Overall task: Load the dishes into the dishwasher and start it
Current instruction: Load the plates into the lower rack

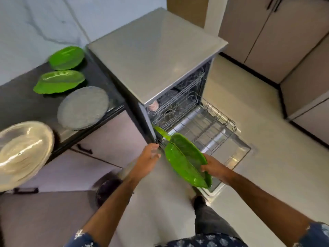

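Steel-grey dishwasher [156, 56] stands with its door dropped open and its lower rack [211, 127] pulled out over the pale floor, as I watch from the head camera. Beside it, a dark counter [21, 102] carries two green leaf-shaped plates [66, 57] [59, 82], a grey round plate [82, 107] and a stack of clear plates [23, 150] (blurred at the frame's edge). At the rack's near corner my right hand [213, 166] grips a third green leaf plate [187, 161] by its rim, tilted on edge. My left hand [148, 157] hovers just beside that plate, fingers relaxed, holding nothing.
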`<state>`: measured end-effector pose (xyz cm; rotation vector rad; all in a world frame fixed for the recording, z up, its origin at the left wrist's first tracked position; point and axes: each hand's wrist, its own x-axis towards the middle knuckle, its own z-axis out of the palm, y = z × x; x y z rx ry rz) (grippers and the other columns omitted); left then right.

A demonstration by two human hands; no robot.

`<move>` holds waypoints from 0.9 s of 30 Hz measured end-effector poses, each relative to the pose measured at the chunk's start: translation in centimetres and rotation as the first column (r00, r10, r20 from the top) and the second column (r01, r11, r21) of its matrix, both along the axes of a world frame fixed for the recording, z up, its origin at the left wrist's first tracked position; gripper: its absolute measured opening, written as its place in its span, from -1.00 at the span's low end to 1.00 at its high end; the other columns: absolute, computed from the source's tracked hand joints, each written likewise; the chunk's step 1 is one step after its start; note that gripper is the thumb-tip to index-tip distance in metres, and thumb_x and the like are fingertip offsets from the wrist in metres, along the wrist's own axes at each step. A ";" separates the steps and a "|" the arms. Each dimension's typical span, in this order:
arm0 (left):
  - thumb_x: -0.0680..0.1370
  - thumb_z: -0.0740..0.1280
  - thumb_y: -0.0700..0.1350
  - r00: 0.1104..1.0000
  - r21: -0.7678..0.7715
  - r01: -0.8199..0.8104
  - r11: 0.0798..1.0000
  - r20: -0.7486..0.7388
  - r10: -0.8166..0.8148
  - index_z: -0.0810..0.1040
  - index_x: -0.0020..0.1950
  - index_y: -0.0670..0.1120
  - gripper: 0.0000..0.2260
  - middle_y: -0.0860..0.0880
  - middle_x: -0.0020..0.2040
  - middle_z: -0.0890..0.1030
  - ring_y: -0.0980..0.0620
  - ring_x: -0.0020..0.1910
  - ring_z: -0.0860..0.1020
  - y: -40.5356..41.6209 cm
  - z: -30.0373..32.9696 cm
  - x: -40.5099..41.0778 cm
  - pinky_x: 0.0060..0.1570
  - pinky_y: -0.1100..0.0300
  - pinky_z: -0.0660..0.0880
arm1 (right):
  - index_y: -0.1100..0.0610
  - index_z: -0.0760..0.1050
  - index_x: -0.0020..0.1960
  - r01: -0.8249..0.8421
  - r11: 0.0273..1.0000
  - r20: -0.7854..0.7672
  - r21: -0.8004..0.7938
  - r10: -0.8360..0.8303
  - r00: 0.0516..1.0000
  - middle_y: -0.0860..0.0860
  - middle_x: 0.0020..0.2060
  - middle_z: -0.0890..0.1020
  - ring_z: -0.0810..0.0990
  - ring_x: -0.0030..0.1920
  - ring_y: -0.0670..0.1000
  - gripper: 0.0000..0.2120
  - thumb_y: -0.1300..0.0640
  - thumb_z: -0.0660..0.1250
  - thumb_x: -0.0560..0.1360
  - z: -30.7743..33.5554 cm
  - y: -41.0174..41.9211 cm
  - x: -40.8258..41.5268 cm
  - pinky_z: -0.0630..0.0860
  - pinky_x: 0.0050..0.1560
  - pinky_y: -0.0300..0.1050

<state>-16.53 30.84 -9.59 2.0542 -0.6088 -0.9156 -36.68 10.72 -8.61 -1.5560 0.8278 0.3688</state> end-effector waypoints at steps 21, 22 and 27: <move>0.54 0.40 0.12 0.853 0.112 -0.495 0.861 -0.123 0.507 0.14 0.55 -0.06 -0.29 -0.14 0.36 0.50 -0.18 0.18 0.59 -23.9 -37.1 17.3 0.00 -0.10 0.63 | 0.27 0.46 0.33 -0.050 0.797 0.170 -0.603 0.189 0.967 0.23 0.12 0.59 0.57 0.01 0.30 -0.42 0.14 -0.03 0.41 -40.8 -9.8 22.2 0.58 -0.04 0.15; 0.43 0.46 0.14 0.852 0.091 -0.513 0.854 -0.065 0.519 0.17 0.54 0.01 -0.21 -0.14 0.40 0.47 -0.19 0.27 0.56 -24.0 -38.4 18.1 0.15 -0.20 0.58 | 0.28 0.45 0.34 -0.053 0.782 0.185 -0.621 0.213 0.959 0.23 0.14 0.58 0.56 0.01 0.30 -0.45 0.14 -0.02 0.45 -41.6 -9.5 23.1 0.57 -0.02 0.17; 0.30 0.39 -0.03 0.853 0.163 -0.522 0.837 0.102 0.512 0.15 0.57 -0.07 -0.13 -0.26 0.41 0.46 -0.26 0.31 0.53 -23.1 -43.3 21.1 0.28 -0.28 0.47 | 0.31 0.47 0.32 -0.083 0.748 0.197 -0.658 0.278 0.940 0.28 0.12 0.58 0.57 0.03 0.33 -0.48 0.04 -0.02 0.58 -45.1 -9.2 26.1 0.56 0.05 0.20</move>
